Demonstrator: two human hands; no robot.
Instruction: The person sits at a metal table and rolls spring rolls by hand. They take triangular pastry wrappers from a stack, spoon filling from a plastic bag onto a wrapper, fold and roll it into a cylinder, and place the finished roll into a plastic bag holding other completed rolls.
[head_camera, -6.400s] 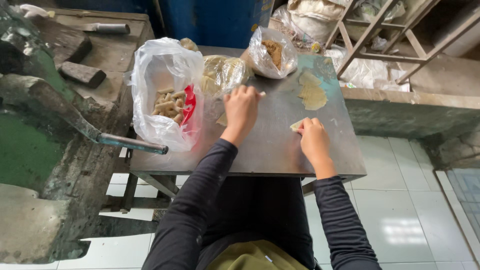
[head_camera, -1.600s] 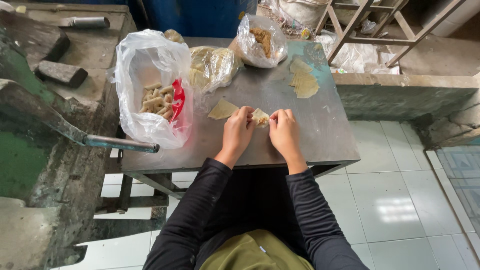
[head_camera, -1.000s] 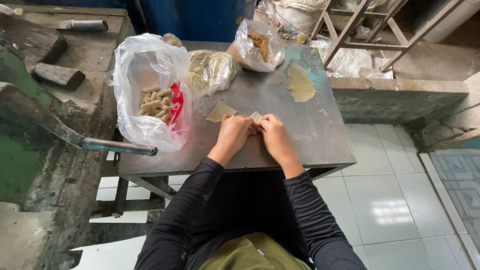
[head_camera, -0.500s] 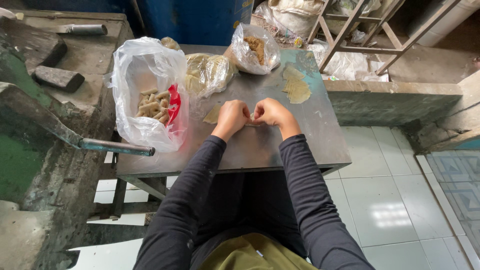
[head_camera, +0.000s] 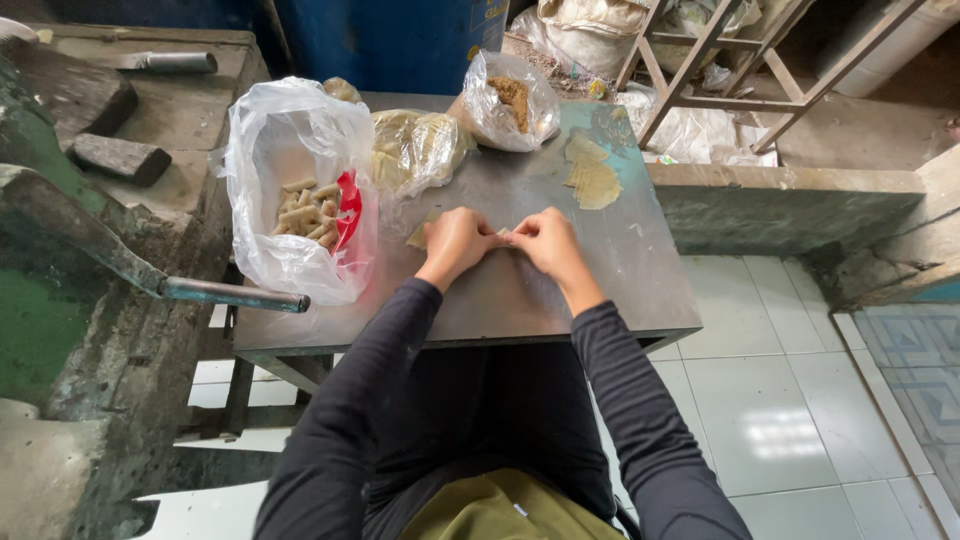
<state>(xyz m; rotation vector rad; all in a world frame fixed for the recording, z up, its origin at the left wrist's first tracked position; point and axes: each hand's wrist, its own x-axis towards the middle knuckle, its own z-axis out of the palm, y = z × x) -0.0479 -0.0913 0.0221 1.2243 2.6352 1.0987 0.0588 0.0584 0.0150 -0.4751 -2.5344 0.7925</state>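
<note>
Hands, left hand (head_camera: 456, 243) and right hand (head_camera: 543, 243), curled around small wrapper (head_camera: 503, 233).

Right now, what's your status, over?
Left hand and right hand pinching small pale wrapper on metal table. Bag of finished rolls left. Nothing in the way.
</note>
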